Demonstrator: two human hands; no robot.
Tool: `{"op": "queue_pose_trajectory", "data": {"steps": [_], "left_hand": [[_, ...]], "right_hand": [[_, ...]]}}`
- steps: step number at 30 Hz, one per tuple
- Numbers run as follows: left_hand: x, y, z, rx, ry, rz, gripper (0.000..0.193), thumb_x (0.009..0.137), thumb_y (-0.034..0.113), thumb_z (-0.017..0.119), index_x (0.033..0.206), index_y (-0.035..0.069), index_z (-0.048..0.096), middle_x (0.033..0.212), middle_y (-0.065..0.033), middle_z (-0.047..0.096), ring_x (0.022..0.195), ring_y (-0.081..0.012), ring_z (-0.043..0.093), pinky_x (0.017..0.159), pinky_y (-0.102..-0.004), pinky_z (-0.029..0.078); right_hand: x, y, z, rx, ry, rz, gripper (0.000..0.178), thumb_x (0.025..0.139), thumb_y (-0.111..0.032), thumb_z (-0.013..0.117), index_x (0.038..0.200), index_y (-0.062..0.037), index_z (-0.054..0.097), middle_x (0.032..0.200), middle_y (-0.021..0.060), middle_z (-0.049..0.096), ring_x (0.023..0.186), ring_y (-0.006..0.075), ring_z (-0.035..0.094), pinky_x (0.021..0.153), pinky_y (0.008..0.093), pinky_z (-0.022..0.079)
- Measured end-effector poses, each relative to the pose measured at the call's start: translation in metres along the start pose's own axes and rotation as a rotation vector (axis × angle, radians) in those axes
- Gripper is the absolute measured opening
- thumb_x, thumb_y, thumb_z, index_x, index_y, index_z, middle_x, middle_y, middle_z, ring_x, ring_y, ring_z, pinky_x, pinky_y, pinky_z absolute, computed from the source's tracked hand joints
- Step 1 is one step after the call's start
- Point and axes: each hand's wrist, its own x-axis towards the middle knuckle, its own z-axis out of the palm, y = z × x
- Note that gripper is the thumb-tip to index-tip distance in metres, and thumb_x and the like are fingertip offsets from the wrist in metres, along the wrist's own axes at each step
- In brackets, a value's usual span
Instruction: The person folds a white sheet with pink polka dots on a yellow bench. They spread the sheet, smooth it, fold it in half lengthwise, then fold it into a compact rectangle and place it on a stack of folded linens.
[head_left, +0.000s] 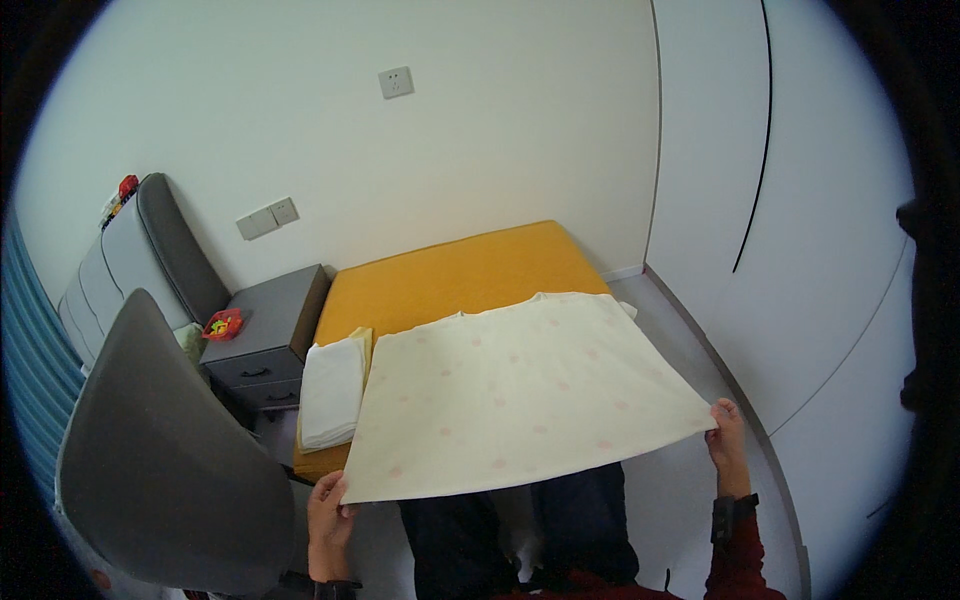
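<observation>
A cream cloth with pale pink spots (510,395) is stretched out in front of me, its far part lying on a mustard-yellow padded bench (450,268). My left hand (329,512) pinches its near left corner. At the near right corner, my right hand (727,432) grips the cloth too. The near edge hangs taut in the air between both hands, above my dark trousers. Left of the cloth, a folded white cloth (332,395) rests on the bench, with a strip of yellow fabric beside it.
A grey chair (170,450) stands close on my left. Behind it are a grey two-drawer nightstand (270,325) with a small red basket (223,324) on top, and a grey headboard (150,260). White cabinet doors (800,220) run along the right.
</observation>
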Motion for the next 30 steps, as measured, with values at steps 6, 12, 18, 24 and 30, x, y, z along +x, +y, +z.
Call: {"op": "queue_pose_trajectory", "data": {"steps": [6, 12, 18, 24, 30], "left_hand": [[0.008, 0.024, 0.010, -0.150, -0.152, -0.083, 0.012, 0.091, 0.009, 0.057, 0.099, 0.001, 0.060, 0.077, -0.0061, 0.062, 0.052, -0.0081, 0.054, 0.048, -0.0173, 0.048], [0.097, 0.049, 0.043, -0.101, -0.072, -0.116, 0.015, 0.091, 0.011, 0.058, 0.103, 0.001, 0.059, 0.077, -0.0030, 0.061, 0.066, -0.0084, 0.060, 0.054, -0.0180, 0.052], [0.231, 0.036, 0.076, -0.044, -0.020, -0.135, 0.017, 0.089, 0.008, 0.060, 0.103, -0.001, 0.058, 0.081, -0.0069, 0.063, 0.069, -0.0142, 0.063, 0.058, -0.0229, 0.052], [0.336, -0.014, 0.087, -0.019, 0.207, -0.163, 0.023, 0.090, 0.004, 0.057, 0.110, -0.004, 0.051, 0.090, -0.0144, 0.065, 0.074, -0.0193, 0.066, 0.059, -0.0282, 0.052], [0.389, -0.040, 0.090, -0.075, 0.262, -0.146, 0.020, 0.089, 0.001, 0.052, 0.107, -0.007, 0.048, 0.094, -0.0198, 0.065, 0.073, -0.0223, 0.067, 0.060, -0.0288, 0.054]], "right_hand": [[0.015, -0.033, 0.025, -0.005, -0.084, -0.003, 0.019, 0.086, -0.016, 0.064, 0.103, -0.0094, 0.060, 0.074, -0.0039, 0.058, 0.059, 0.0037, 0.052, 0.048, 0.0165, 0.042], [0.096, -0.052, 0.083, 0.127, -0.169, 0.101, 0.018, 0.087, -0.017, 0.065, 0.098, -0.0045, 0.060, 0.075, -0.0016, 0.057, 0.064, 0.0060, 0.055, 0.055, 0.0165, 0.047], [0.205, -0.022, 0.152, 0.191, -0.204, 0.204, 0.015, 0.085, -0.012, 0.065, 0.095, -0.0022, 0.060, 0.086, 0.0052, 0.063, 0.075, 0.0117, 0.061, 0.060, 0.0194, 0.051], [0.286, 0.071, 0.174, 0.244, -0.186, 0.197, 0.015, 0.089, -0.010, 0.060, 0.096, 0.0023, 0.059, 0.087, 0.0076, 0.064, 0.075, 0.0158, 0.062, 0.065, 0.0222, 0.052], [0.316, 0.100, 0.197, 0.178, -0.433, -0.013, 0.019, 0.090, -0.008, 0.056, 0.102, 0.0062, 0.058, 0.098, 0.0100, 0.061, 0.082, 0.0168, 0.059, 0.071, 0.0251, 0.052]]}}
